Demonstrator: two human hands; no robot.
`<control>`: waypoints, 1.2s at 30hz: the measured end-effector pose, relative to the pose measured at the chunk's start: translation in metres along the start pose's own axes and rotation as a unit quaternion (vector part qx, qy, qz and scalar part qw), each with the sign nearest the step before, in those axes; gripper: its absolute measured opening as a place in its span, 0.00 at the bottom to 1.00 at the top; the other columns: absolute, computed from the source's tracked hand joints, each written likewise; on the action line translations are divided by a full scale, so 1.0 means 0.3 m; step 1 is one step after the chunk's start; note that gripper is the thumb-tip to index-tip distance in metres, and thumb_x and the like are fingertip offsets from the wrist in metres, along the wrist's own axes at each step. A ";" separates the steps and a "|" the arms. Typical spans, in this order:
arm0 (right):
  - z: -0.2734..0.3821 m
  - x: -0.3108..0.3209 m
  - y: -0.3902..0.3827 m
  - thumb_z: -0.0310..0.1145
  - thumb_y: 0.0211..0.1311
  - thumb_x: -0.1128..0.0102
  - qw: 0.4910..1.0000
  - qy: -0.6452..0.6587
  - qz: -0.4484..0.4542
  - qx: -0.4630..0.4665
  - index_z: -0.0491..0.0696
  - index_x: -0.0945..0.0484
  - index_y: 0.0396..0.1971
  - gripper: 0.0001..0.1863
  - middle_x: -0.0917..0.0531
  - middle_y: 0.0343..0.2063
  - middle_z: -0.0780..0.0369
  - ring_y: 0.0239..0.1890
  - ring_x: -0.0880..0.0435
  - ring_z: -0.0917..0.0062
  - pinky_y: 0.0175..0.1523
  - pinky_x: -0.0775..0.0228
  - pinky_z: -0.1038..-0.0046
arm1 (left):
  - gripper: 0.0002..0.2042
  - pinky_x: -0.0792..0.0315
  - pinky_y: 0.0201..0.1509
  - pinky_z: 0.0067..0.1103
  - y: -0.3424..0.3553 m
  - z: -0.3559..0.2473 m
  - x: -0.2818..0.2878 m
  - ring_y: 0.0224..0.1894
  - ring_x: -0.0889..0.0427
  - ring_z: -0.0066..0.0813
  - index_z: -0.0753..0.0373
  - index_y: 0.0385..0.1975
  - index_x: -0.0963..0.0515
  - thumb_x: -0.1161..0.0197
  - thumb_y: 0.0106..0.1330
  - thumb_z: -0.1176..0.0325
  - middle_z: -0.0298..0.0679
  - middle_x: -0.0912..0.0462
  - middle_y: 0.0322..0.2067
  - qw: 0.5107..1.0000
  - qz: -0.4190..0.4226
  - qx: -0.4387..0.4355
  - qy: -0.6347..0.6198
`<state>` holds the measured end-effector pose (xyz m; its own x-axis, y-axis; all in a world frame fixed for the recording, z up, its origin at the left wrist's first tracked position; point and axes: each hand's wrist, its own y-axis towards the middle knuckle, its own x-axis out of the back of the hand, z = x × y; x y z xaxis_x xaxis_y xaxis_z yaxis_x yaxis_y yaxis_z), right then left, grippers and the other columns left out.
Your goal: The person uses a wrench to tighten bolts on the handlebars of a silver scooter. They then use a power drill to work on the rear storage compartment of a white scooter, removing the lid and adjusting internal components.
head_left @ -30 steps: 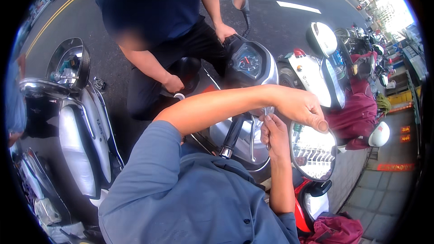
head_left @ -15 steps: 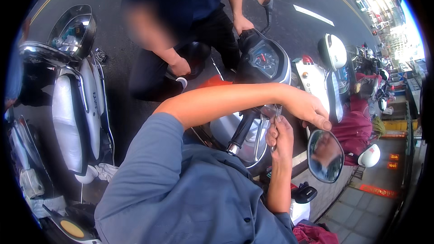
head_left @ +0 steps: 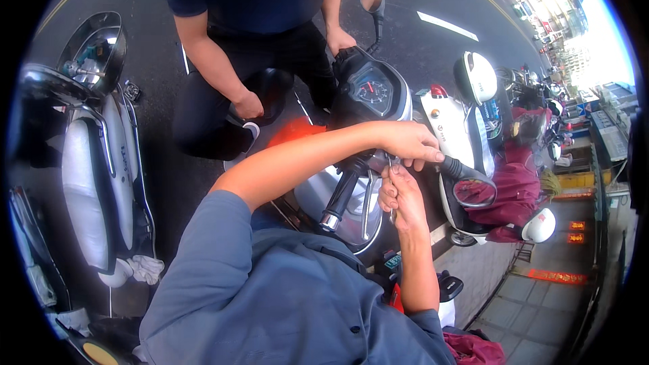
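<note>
My left hand [head_left: 417, 146] reaches across the scooter, fingers curled at the black stem of a side mirror [head_left: 474, 191]. Just below it, my right hand [head_left: 399, 197] is closed on a slim metal tool [head_left: 393, 215], probably a wrench, whose upper end is at the mirror's mount, partly hidden by my fingers. Beside them are the black handlebar grip [head_left: 345, 196], a silver brake lever [head_left: 368, 206] and the dashboard [head_left: 372, 94] with its round gauge.
Across the scooter, a person in dark clothes [head_left: 250, 7] has one hand on the far handlebar. A silver scooter [head_left: 91, 182] is parked at left. At right are a white scooter [head_left: 443, 122], helmets [head_left: 539, 226], maroon covers [head_left: 503, 189] and a tiled walkway [head_left: 534, 311].
My left hand has shifted up and left from the mirror's rim toward its stem. The mirror has swung up and turned, now appearing smaller and tilted. My right hand stays on the tool.
</note>
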<state>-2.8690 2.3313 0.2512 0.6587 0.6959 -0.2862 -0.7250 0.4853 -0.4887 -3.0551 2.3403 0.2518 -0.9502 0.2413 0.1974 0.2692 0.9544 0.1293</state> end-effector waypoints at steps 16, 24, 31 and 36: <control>-0.042 0.000 -0.031 0.38 0.78 0.51 0.997 0.077 0.028 -0.006 0.45 0.27 0.41 0.11 0.32 0.17 0.70 0.13 0.40 0.88 0.20 0.44 0.82 | 0.30 0.41 0.25 0.24 -0.007 -0.020 -0.078 0.21 0.38 0.16 0.63 0.17 0.27 0.44 0.73 0.42 0.26 0.37 0.14 0.980 -0.186 0.037 -0.059; -0.037 0.019 -0.029 0.40 0.79 0.53 0.996 0.076 0.036 -0.040 0.46 0.26 0.41 0.13 0.33 0.19 0.71 0.15 0.40 0.89 0.20 0.47 0.83 | 0.20 0.46 0.20 0.16 0.010 0.008 -0.026 0.17 0.38 0.11 0.61 0.35 0.16 0.43 0.75 0.49 0.23 0.33 0.15 0.982 -0.052 0.101 -0.154; -0.039 0.002 -0.054 0.41 0.78 0.52 0.999 0.020 -0.018 -0.033 0.47 0.27 0.40 0.12 0.36 0.18 0.73 0.15 0.43 0.89 0.21 0.51 0.83 | 0.21 0.45 0.15 0.14 0.026 0.007 0.049 0.12 0.38 0.12 0.61 0.28 0.22 0.44 0.76 0.49 0.25 0.33 0.13 0.946 0.131 0.120 -0.270; -0.047 -0.061 -0.078 0.44 0.78 0.52 0.999 0.013 -0.045 0.001 0.48 0.28 0.38 0.14 0.36 0.17 0.73 0.14 0.43 0.89 0.20 0.52 0.82 | 0.22 0.43 0.16 0.16 0.013 0.017 0.049 0.11 0.38 0.14 0.60 0.29 0.23 0.43 0.75 0.46 0.27 0.33 0.13 0.957 0.120 0.111 -0.241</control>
<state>-2.8613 2.2997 0.2563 0.7263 0.6350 -0.2633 -0.6631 0.5461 -0.5119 -3.0689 2.3484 0.2502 -0.8414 0.4611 -0.2817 0.5003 0.8619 -0.0834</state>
